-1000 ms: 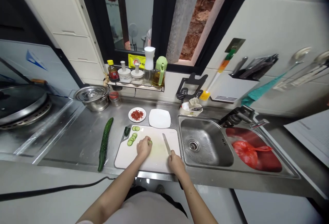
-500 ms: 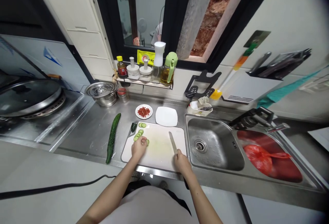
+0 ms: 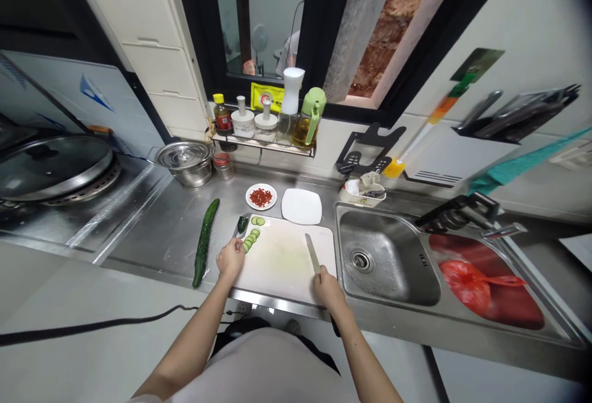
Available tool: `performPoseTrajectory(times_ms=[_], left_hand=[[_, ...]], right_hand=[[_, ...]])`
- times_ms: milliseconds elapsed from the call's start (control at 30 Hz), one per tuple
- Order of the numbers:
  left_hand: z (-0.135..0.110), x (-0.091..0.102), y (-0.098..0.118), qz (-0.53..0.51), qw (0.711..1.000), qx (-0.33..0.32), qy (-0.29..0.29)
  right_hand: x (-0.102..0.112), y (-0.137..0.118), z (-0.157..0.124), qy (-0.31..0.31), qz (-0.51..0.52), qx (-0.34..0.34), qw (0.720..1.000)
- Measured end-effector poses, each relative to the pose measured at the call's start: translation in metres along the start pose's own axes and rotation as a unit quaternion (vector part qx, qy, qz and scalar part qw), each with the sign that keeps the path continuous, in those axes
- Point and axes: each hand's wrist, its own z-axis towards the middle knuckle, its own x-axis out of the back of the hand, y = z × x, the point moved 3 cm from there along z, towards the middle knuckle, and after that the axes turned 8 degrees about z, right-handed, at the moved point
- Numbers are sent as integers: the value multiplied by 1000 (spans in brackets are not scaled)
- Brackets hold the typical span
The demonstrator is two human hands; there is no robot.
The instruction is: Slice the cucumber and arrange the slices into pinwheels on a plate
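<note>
My left hand point(image 3: 230, 259) is at the left edge of the white cutting board point(image 3: 287, 273). Its fingers are pinched at the near end of a row of overlapping cucumber slices point(image 3: 251, 240), on a slice partly hidden by the fingertips. My right hand point(image 3: 329, 289) grips a knife point(image 3: 312, 254), whose blade points away over the board's right side. Two more slices point(image 3: 258, 221) lie near the far left corner, beside a dark green cucumber end point(image 3: 242, 225). A whole cucumber point(image 3: 205, 243) rests on the steel counter, left of the board.
Behind the board stand a small plate of chopped red pieces point(image 3: 261, 196) and a white square plate point(image 3: 301, 206). The sink point(image 3: 388, 261) adjoins the board's right side. A lidded pot point(image 3: 189, 166) stands back left; a bottle shelf point(image 3: 268, 143) hangs behind.
My left hand has moved left with a slice, from the board's inner area to the near end of the slice row. The knife hand has stayed almost in place.
</note>
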Motion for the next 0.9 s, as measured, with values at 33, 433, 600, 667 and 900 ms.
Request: performPoseTrajectory(times_ms=[33,433,600,667,900], left_hand=[[0,0,0,3,1000,-2,3],[-1,-3,-2,24,999,-35,27],[0,-1,8,-23,996,-54,70],[3,-1,22,-53,992,-80,80],[29,-3,82,-37,990,-124,58]], right_hand=[[0,0,0,0,0,0,1000],[0,-1,0,0,-7,3,1000],[-1,1,1,3,-5,1,1000],[-1,1,2,3,-3,1,1000],[-2,2,1,4,0,-10,1000]])
